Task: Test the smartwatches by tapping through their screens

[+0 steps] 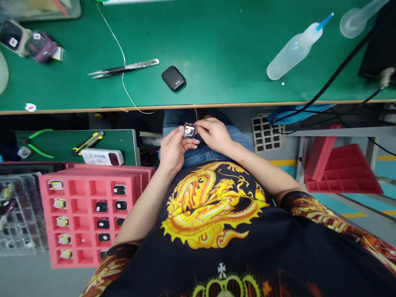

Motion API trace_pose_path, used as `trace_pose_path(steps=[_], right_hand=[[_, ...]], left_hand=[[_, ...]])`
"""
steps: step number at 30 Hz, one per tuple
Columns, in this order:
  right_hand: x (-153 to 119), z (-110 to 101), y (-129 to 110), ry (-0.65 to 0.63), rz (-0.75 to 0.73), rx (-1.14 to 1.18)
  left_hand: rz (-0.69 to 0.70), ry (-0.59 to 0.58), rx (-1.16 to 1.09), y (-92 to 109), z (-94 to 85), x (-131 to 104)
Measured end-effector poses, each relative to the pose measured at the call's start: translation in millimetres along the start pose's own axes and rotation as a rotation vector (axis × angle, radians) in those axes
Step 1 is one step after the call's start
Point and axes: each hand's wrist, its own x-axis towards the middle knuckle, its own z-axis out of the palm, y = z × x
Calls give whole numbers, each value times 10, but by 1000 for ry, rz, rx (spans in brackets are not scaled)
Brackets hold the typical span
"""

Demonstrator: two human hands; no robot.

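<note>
A small purple-framed watch body (pixel 189 130) with a lit screen is held over my lap, just below the bench edge. My left hand (pixel 175 148) grips it from the left between thumb and fingers. My right hand (pixel 214 132) is at its right side, thumb and forefinger pinched together at the rim; whatever they hold is too small to make out. On the green bench (pixel 218 50), a black square case (pixel 173 78) lies beyond my hands, beside metal tweezers (pixel 125 68). A thin white cord (pixel 115 35) runs under the tweezers to the bench edge.
A clear bottle with a blue tip (pixel 293 51) stands at the back right, near black cables (pixel 339 70). Watch bodies (pixel 38 46) lie at the left. Below are a pink foam tray (pixel 88 217) with small parts, a yellow cutter (pixel 89 142) and a red tray (pixel 349 170).
</note>
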Motion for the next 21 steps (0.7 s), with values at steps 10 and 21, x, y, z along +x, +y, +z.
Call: trace_pose_path(steps=[10, 21], right_hand=[[4, -14, -30, -27, 18, -34], [6, 33, 49, -82, 232, -66]], left_hand=[[2, -8, -12, 17, 7, 9], [-111, 22, -178, -28, -147, 123]])
